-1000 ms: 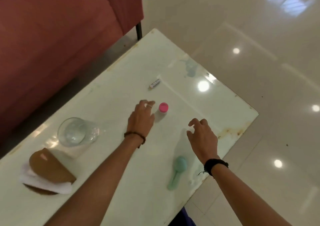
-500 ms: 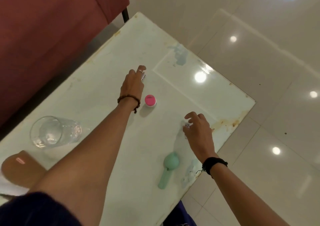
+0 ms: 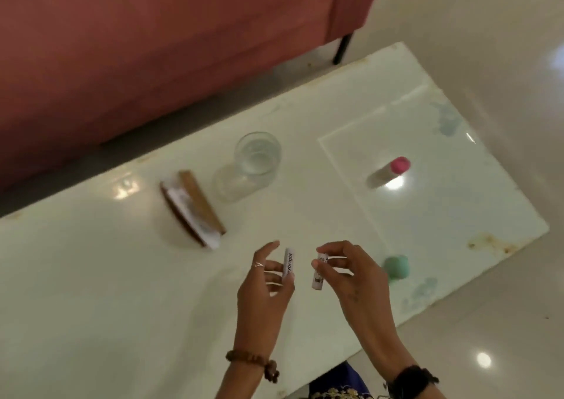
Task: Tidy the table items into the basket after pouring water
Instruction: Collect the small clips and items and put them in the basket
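Head view: raised hands, left hand and right hand, each pinch a small white tube upright.

The worktop is viewed steeply from above by one head-worn camera, close over its near edge.

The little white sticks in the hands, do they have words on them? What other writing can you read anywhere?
"ybright": on the white tube in the left hand; its first letters are hidden.
White tube in the right hand: dark marks, too blurred to read.
Nothing else shows readable text.
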Demonstrator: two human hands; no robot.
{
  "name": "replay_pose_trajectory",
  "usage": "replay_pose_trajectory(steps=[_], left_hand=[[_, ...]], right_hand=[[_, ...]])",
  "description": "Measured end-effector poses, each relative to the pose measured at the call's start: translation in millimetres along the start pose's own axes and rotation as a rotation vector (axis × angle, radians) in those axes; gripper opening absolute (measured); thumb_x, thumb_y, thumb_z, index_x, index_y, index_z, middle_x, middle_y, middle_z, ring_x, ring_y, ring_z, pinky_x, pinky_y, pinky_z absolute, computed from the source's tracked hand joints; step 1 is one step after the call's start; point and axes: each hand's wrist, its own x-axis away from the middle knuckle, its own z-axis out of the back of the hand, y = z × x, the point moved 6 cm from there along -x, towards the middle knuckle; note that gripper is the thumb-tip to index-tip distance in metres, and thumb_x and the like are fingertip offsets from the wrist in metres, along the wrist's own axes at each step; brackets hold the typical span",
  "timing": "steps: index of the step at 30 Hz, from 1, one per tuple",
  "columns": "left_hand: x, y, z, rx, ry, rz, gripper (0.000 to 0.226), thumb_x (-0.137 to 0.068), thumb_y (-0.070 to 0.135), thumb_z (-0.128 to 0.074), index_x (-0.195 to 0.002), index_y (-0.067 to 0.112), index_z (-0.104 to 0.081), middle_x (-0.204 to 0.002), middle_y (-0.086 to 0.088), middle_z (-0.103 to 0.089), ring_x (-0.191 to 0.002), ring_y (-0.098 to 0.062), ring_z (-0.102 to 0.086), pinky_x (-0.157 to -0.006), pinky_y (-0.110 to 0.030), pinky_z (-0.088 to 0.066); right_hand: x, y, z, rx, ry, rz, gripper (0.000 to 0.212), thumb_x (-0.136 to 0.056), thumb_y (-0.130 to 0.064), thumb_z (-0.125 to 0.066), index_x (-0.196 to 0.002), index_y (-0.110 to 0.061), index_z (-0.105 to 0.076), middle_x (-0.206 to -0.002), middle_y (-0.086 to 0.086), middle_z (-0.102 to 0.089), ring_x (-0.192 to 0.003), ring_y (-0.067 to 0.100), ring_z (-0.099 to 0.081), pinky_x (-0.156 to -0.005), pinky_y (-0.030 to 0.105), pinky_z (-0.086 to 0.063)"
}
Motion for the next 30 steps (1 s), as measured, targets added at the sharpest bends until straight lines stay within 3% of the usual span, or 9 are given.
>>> replay_pose_trajectory(steps=[8,13,17,19,21,24,28,30], left_hand=[[98,-85,214,0.15,0.286,0.102,0.046,-0.084,0.01,-0.06,-0.112,0.045,-0.047,-0.089,0.011,-0.06,-0.074,-0.002,-0.059,-0.063,-0.005,-0.045],[163,-140,372,0.181,0.528,0.125,0.042,-0.085,0.011,-0.06,-0.119,0.034,-0.05,-0.092,0.011,-0.061,-0.077,0.001,-0.059,-0.064,-0.005,-0.046],[207,-193,486,0.105,0.815,0.176,0.04,-0.082,0.007,-0.063,-0.112,0.033,-0.051,-0.089,0.005,-0.063,-0.075,0.001,-0.059,-0.064,-0.002,-0.043],[219,-226,525,0.056,0.896,0.301,0.03,-0.082,0.016,-0.063,-0.108,0.03,-0.057,-0.093,-0.002,-0.066,-0.079,-0.01,-0.061,-0.068,-0.011,-0.042],[229,-262,552,0.025,0.922,0.416,0.02,-0.082,0.02,-0.063,-0.102,0.021,-0.06,-0.095,-0.005,-0.067,-0.088,-0.022,-0.063,-0.073,-0.024,-0.043],[232,-308,566,0.031,0.87,0.488,0.016,-0.08,0.011,-0.064,-0.096,0.012,-0.063,-0.094,-0.01,-0.068,-0.09,-0.025,-0.062,-0.074,-0.024,-0.043],[225,-356,566,0.031,0.792,0.552,0.013,-0.079,0.009,-0.066,-0.091,0.011,-0.062,-0.094,-0.011,-0.07,-0.091,-0.025,-0.063,-0.075,-0.022,-0.041],[217,-364,563,0.036,0.777,0.544,0.012,-0.08,0.015,-0.065,-0.091,0.012,-0.061,-0.097,-0.01,-0.07,-0.096,-0.026,-0.063,-0.082,-0.03,-0.046]], right_hand=[[118,-55,-203,0.099,-0.289,0.069,0.011,-0.08,-0.016,-0.072,-0.084,-0.024,-0.067,-0.087,-0.009,-0.071,-0.077,-0.002,-0.065,-0.066,0.006,-0.047],[210,-101,-355,0.072,-0.531,0.121,0.01,-0.079,-0.015,-0.072,-0.078,-0.023,-0.068,-0.083,-0.01,-0.073,-0.075,0.002,-0.067,-0.071,0.017,-0.051],[279,-129,-469,0.068,-0.703,0.252,0.01,-0.079,-0.012,-0.072,-0.076,-0.018,-0.065,-0.078,-0.007,-0.07,-0.071,0.002,-0.065,-0.064,0.006,-0.046],[306,-136,-518,0.129,-0.761,0.33,0.007,-0.08,-0.013,-0.07,-0.079,-0.015,-0.063,-0.081,0.0,-0.067,-0.074,0.007,-0.063,-0.066,0.01,-0.046],[330,-134,-565,0.254,-0.821,0.423,0.009,-0.081,-0.014,-0.067,-0.08,-0.013,-0.058,-0.085,0.002,-0.06,-0.077,0.013,-0.058,-0.067,0.019,-0.044],[358,-121,-618,0.501,-0.938,0.623,0.004,-0.086,-0.007,-0.057,-0.085,-0.009,-0.054,-0.091,0.007,-0.054,-0.079,0.022,-0.054,-0.067,0.025,-0.037],[379,-86,-658,1.004,-1.026,0.944,0.034,-0.089,0.008,-0.041,-0.122,0.003,-0.046,-0.116,0.022,-0.053,-0.095,0.039,-0.058,-0.068,0.037,-0.041],[380,-81,-664,1.051,-1.016,0.972,0.03,-0.087,0.01,-0.04,-0.115,0.004,-0.05,-0.115,0.024,-0.056,-0.095,0.039,-0.06,-0.07,0.039,-0.045]])
